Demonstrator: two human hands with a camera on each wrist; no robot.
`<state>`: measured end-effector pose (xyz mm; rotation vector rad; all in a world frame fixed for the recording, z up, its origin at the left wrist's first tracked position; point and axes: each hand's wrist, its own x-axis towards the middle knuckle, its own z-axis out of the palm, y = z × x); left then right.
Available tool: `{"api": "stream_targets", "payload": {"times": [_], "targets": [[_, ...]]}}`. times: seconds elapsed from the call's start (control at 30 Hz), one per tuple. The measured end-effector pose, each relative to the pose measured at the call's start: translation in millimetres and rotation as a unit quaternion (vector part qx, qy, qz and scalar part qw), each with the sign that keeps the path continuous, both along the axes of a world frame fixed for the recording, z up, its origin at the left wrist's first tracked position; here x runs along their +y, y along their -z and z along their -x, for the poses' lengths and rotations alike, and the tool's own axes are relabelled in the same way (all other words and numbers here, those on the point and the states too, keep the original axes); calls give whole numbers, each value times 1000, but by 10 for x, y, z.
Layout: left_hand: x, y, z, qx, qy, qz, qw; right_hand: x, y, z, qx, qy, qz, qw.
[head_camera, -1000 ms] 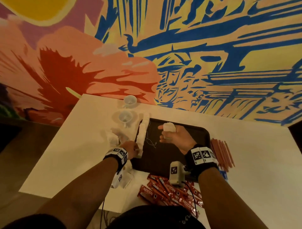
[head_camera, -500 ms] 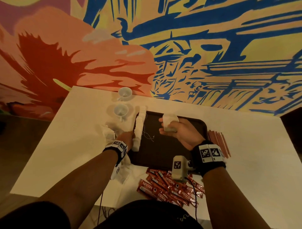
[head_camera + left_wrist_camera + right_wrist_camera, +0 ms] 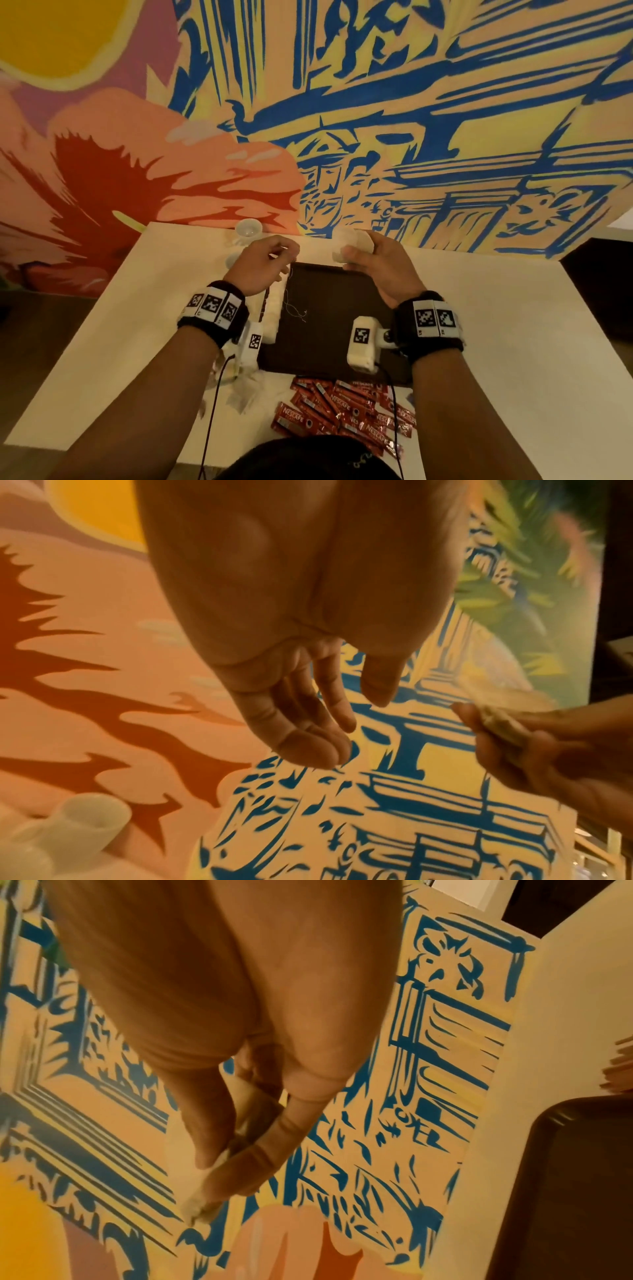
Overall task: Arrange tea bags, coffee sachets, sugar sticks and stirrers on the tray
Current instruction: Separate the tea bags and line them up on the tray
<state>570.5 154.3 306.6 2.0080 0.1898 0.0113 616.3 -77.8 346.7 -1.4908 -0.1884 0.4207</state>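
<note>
Both our hands have risen off the tray (image 3: 329, 329).
Our right hand (image 3: 373, 263) pinches tea bags (image 3: 349, 245); our left hand (image 3: 260, 263) hangs loose, empty. Next: lay them beside the tray's row (image 3: 272, 308).

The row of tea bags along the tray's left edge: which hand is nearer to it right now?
Left. The left hand hangs just above the far end of the row of tea bags, holding nothing; the right hand is across the tray, over its far right side, pinching a tea bag.
</note>
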Motion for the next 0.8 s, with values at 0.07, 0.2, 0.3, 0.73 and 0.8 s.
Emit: {"api": "stream_targets", "payload": {"times": [0.07,0.2,0.3,0.73,0.8], "targets": [[-135,-209,101,-20,17,16,1000,-50,-60,22,-26,-9,7,1000],[-385,-508,274,-53,36,45,997,-134,-114,98,-52,-39,12,998],[-529,-639,349,-73,36,51,995,-170,-154,170,-65,-74,8,995],[-597,-969,492,-152,-50,-9,987,-444,-259,300,18,-135,-49,990],[-595,-1049,485,-164,-58,-2,985,-449,-276,321,-5,-152,-25,988]]}}
